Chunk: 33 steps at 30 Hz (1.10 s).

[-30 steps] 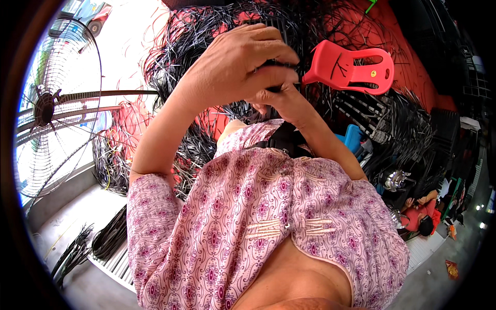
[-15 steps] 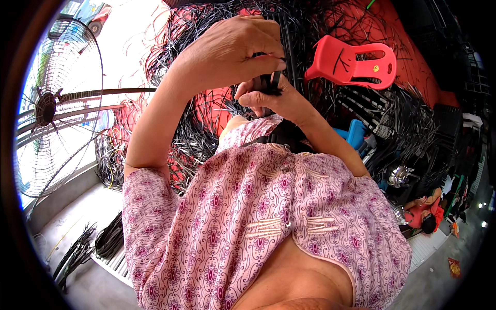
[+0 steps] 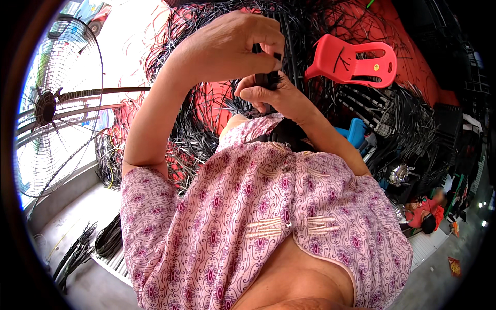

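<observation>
My left hand [image 3: 235, 46] arches over from the left with its fingers bent into a pinch. A bit of black strip [image 3: 277, 56] shows at its fingertips. Just below it, my right hand [image 3: 276, 98] is closed round a small bundle of black strips [image 3: 266, 80], thumb lying across the front. The two hands nearly touch above my lap. How the bundle is folded or tied is hidden by the fingers. Behind the hands, a thick tangle of loose black strips [image 3: 199, 126] covers much of a red sheet [image 3: 217, 103].
A small red plastic chair [image 3: 351, 62] lies right of my hands. Beyond it are banded black bundles [image 3: 361, 106] and a blue object [image 3: 356, 132]. A large fan [image 3: 46, 107] stands at left. Another person [image 3: 423, 212] is at the far right. More strips [image 3: 75, 253] lie at lower left.
My left hand has lifted slightly away from the right hand, its fingers curling more. The black strips in my right hand now sit more bunched together.
</observation>
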### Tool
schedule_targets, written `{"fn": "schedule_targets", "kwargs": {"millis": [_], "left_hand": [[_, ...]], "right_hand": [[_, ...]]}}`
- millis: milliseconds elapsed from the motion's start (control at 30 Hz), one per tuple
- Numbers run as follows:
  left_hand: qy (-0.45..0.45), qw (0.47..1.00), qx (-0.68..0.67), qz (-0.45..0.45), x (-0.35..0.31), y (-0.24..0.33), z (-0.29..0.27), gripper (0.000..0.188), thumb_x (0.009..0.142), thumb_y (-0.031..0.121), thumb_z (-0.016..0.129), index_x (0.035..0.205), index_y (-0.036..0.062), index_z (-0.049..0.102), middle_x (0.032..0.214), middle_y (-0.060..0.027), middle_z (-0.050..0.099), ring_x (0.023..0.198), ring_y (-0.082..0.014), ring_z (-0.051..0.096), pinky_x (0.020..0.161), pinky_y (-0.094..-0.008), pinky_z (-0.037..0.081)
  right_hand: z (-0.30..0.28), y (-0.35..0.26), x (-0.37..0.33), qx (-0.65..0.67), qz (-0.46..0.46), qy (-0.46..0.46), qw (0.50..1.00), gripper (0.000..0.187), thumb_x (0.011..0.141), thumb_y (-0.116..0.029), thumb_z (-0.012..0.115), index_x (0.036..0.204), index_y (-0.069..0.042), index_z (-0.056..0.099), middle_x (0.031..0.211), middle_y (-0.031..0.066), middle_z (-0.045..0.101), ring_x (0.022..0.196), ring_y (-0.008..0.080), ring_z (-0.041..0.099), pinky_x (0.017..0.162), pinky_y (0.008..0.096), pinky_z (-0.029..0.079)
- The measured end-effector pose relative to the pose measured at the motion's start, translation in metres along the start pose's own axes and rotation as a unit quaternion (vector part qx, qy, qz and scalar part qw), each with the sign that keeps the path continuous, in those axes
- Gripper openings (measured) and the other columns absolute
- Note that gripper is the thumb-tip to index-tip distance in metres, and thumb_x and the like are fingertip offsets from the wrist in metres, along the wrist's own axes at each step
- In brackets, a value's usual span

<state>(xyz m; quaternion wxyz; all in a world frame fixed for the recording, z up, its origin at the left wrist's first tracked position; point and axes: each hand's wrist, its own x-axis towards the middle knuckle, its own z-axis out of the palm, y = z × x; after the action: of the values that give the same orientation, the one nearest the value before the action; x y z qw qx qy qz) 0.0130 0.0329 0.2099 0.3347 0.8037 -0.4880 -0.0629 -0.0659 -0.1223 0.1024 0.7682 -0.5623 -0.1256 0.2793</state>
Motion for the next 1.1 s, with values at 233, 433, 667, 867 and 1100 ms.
{"fn": "schedule_targets", "kwargs": {"millis": [233, 433, 667, 867, 1100], "left_hand": [[0.004, 1.000, 0.003, 0.018, 0.000, 0.002, 0.005, 0.011, 0.079, 0.011, 0.065, 0.081, 0.0008, 0.063, 0.079, -0.0100, 0.057, 0.073, -0.0286, 0.058, 0.066, -0.0388, 0.045], [0.008, 0.998, 0.061, -0.007, 0.007, 0.008, 0.005, 0.013, 0.079, 0.014, 0.064, 0.082, 0.0013, 0.062, 0.080, -0.0102, 0.057, 0.075, -0.0307, 0.058, 0.067, -0.0405, 0.045], [-0.003, 1.000, 0.005, -0.005, 0.006, 0.009, 0.005, 0.016, 0.080, 0.016, 0.063, 0.081, 0.0008, 0.060, 0.079, -0.0107, 0.057, 0.074, -0.0287, 0.058, 0.067, -0.0391, 0.046], [0.029, 0.999, 0.034, -0.022, 0.005, 0.001, 0.005, 0.014, 0.079, 0.015, 0.066, 0.085, 0.0020, 0.063, 0.083, -0.0092, 0.060, 0.078, -0.0281, 0.060, 0.071, -0.0374, 0.047], [0.159, 0.985, 0.038, 0.052, -0.006, 0.019, 0.014, 0.020, 0.083, 0.015, 0.071, 0.101, 0.0066, 0.068, 0.096, -0.0086, 0.062, 0.094, -0.0251, 0.062, 0.083, -0.0355, 0.049]], "right_hand": [[0.000, -0.002, -0.005, 0.019, -0.005, -0.003, 1.000, 0.020, 0.091, -0.020, 0.066, 0.097, -0.002, 0.066, 0.065, -0.0015, 0.051, 0.055, 0.0067, 0.046, 0.052, 0.0224, 0.038], [-0.007, 0.005, -0.006, 0.081, 0.022, -0.048, 0.995, 0.034, 0.089, -0.028, 0.066, 0.107, 0.001, 0.062, 0.066, -0.0025, 0.048, 0.055, 0.0061, 0.039, 0.051, 0.0220, 0.032], [-0.004, 0.006, -0.004, 0.128, -0.022, -0.056, 0.990, 0.036, 0.090, -0.029, 0.064, 0.108, 0.002, 0.062, 0.064, -0.0049, 0.044, 0.053, 0.0038, 0.036, 0.048, 0.0207, 0.027], [-0.006, 0.004, -0.004, 0.138, 0.004, -0.086, 0.987, 0.040, 0.092, -0.036, 0.061, 0.106, 0.002, 0.060, 0.064, -0.0043, 0.041, 0.055, 0.0050, 0.035, 0.050, 0.0213, 0.027], [-0.015, 0.003, -0.005, 0.229, -0.019, -0.018, 0.973, 0.028, 0.093, -0.032, 0.058, 0.082, -0.007, 0.053, 0.064, -0.0040, 0.038, 0.054, 0.0084, 0.035, 0.051, 0.0241, 0.028]]}}
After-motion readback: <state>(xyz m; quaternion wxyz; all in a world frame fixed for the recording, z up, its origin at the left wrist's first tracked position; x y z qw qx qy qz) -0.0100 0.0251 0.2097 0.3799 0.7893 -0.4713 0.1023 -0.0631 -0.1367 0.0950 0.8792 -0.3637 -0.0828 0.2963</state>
